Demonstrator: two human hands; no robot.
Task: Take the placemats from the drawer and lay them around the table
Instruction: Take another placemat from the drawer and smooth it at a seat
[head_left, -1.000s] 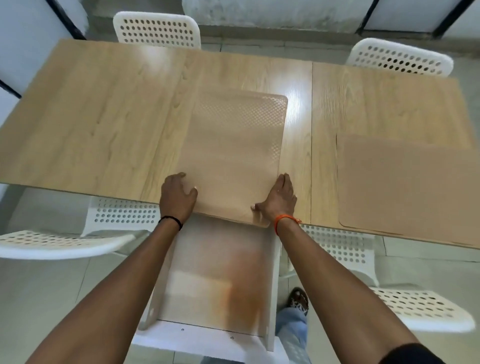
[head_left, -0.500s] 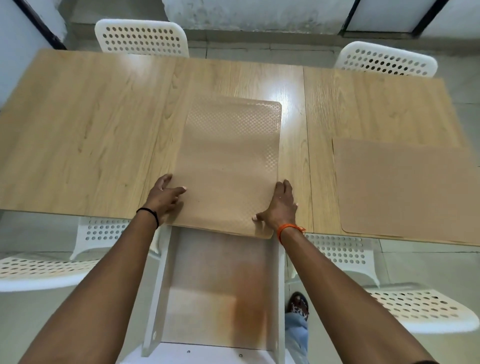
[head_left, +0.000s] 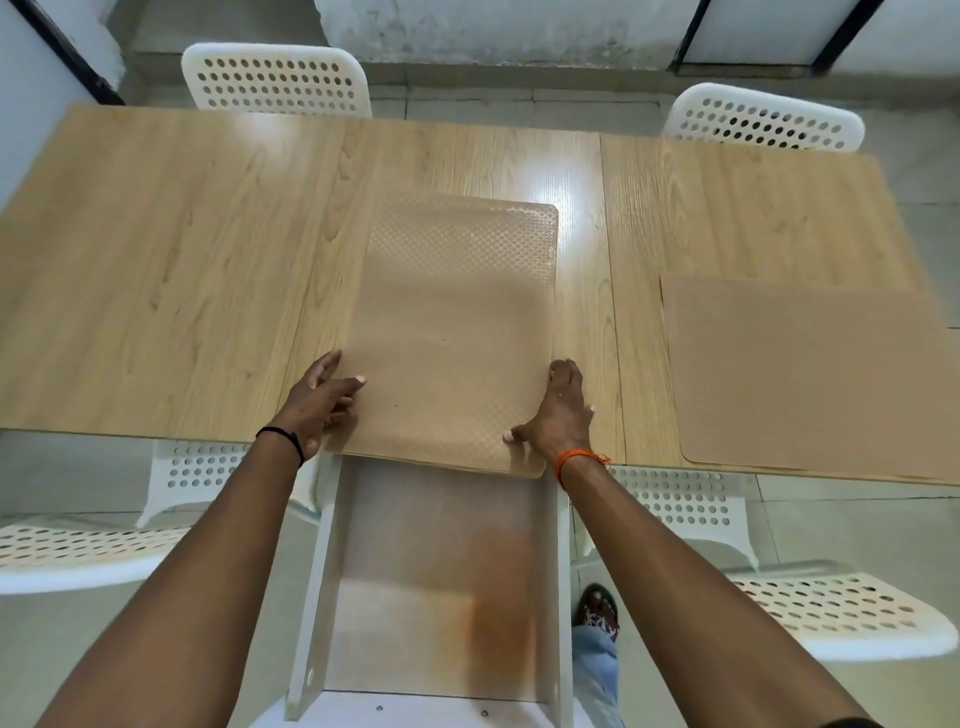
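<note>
In the head view, a textured placemat (head_left: 457, 332) is being held flat on the table (head_left: 171, 249), its long axis running near to far and its near edge overhanging the open drawer (head_left: 436, 587). It is being flanked at its near corners: the left hand (head_left: 319, 400) touching with loose fingers, the right hand (head_left: 558, 410) pressing its right edge. Another placemat (head_left: 810, 369) is lying far right.

Two placemats (head_left: 457, 332) (head_left: 810, 374), four chairs (head_left: 278, 78) (head_left: 761, 119) (head_left: 78, 545) (head_left: 831, 613), one drawer (head_left: 563, 571), one table (head_left: 156, 260).
</note>
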